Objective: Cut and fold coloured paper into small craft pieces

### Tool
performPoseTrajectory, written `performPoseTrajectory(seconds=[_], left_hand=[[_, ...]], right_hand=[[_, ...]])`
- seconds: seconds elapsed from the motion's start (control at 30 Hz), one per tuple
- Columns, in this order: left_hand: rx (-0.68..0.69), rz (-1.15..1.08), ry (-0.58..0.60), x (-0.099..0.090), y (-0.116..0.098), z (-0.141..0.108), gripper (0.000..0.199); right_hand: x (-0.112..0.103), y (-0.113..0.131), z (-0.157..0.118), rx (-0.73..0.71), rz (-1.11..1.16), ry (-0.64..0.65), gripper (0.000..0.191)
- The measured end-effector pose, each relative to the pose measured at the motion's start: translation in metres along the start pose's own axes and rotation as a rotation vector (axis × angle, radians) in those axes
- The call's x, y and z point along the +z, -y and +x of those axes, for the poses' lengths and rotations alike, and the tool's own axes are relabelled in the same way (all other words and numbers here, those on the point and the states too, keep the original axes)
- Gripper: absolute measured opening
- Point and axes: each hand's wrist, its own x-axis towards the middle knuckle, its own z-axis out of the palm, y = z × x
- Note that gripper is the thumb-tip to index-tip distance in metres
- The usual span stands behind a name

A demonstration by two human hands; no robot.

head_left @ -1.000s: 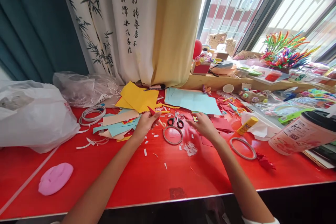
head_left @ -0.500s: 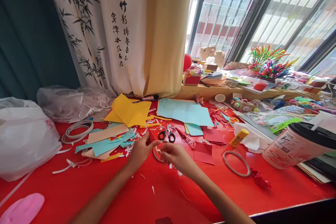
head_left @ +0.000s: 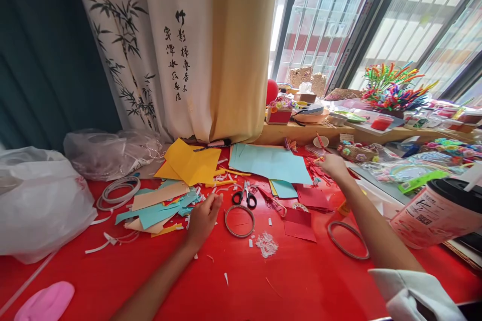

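Observation:
My left hand is over the red table, left of the black-handled scissors. Its fingers are curled in, and whatever is between them is hidden. My right hand reaches to the back right, closed at a pile of red scraps. A thin red stick slants up past its fingertips, in front of a small round cup; what the fingers grip is too small to tell. A ring lies between the hands, beside white shreds.
Yellow sheets and light blue sheets lie at the back. Red squares and a second ring are on the right, near a large drink cup. A white plastic bag stands at the left.
My right hand has left my left hand and moved to the back right. The red piece at my left hand no longer shows. The ring and white shreds are uncovered.

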Motion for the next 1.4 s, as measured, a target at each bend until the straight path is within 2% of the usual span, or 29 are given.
performPoseTrajectory(seconds=[0.07,0.17,0.37,0.47,0.57,0.67,0.7,0.77,0.87,1.03,1.13,1.4], left_hand=[[-0.007,-0.006,-0.005,-0.001,-0.001,0.001,0.04],[-0.002,-0.009,-0.016,-0.002,-0.001,0.001,0.041],[0.02,0.011,-0.01,-0.001,0.0,0.002,0.044],[0.034,0.035,-0.015,0.0,0.002,0.002,0.045],[0.047,0.032,-0.022,0.0,0.003,0.002,0.043],[0.068,0.021,-0.022,0.001,0.003,0.001,0.04],[0.075,0.008,-0.017,0.001,0.002,0.001,0.038],[0.09,-0.044,0.008,0.001,0.0,0.0,0.032],[0.096,-0.189,0.038,0.002,-0.005,-0.001,0.026],[0.021,-0.496,-0.033,0.003,-0.016,-0.004,0.026],[-0.036,-0.542,-0.078,0.002,-0.018,-0.004,0.027],[-0.033,-0.675,-0.111,0.0,-0.016,-0.003,0.025]], right_hand=[[0.006,-0.002,0.002,0.018,-0.056,0.066,0.021],[0.015,0.013,-0.012,-0.025,-0.084,0.139,0.031],[0.035,0.06,-0.081,-0.226,0.035,0.389,0.017],[0.038,0.074,-0.11,-0.235,0.098,0.406,0.014],[0.027,0.085,-0.117,-0.217,0.176,0.334,0.014],[0.013,0.105,-0.119,-0.214,0.378,0.238,0.023],[0.012,0.115,-0.122,-0.21,0.636,0.251,0.024],[0.017,0.134,-0.133,-0.233,1.084,0.396,0.027],[0.039,0.159,-0.16,-0.163,1.438,0.511,0.028],[0.067,0.171,-0.192,-0.047,1.623,0.588,0.026],[0.069,0.171,-0.198,-0.001,1.667,0.604,0.023],[0.064,0.172,-0.2,0.033,1.79,0.668,0.021]])
